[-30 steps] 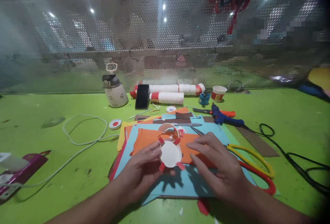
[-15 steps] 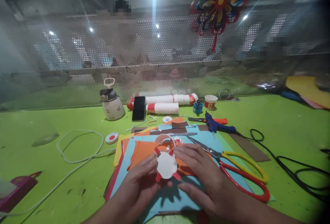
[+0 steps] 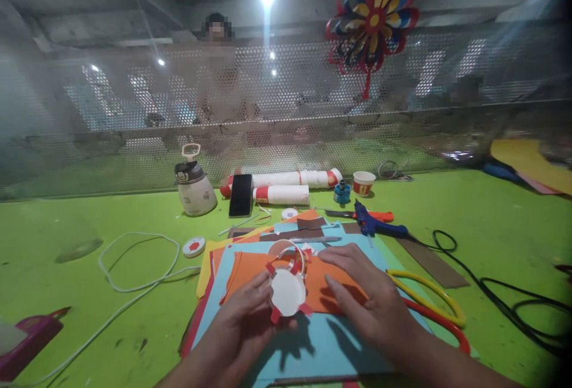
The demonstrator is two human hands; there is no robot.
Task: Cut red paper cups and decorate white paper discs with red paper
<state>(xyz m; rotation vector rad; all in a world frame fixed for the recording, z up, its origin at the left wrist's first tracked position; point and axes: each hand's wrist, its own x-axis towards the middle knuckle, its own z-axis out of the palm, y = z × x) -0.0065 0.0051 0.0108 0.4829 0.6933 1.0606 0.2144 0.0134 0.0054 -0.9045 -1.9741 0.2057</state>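
My left hand (image 3: 245, 310) is closed around the side of a small paper cup piece (image 3: 288, 292), with its round white base facing me. Red tabs stick out around the base, and a thin white paper loop rises behind it. My right hand (image 3: 361, 292) hovers to the right of the cup piece, fingers apart, holding nothing. Beneath both hands lie an orange sheet (image 3: 250, 266) and light blue paper (image 3: 223, 328). Scissors with yellow and red handles (image 3: 447, 304) lie partly hidden behind my right hand.
A blue glue gun (image 3: 375, 224) with a black cord lies at the right. Stacked paper cups (image 3: 281, 195), a phone (image 3: 241, 195), a bottle (image 3: 195, 191) and a single cup (image 3: 364, 184) stand farther back. A white cable (image 3: 134, 281) loops at left. Behind the table, a perforated screen rises.
My right hand has moved away from the cup piece to the right, covering the scissors' blades. My left hand keeps holding the piece. The view has tilted up slightly.
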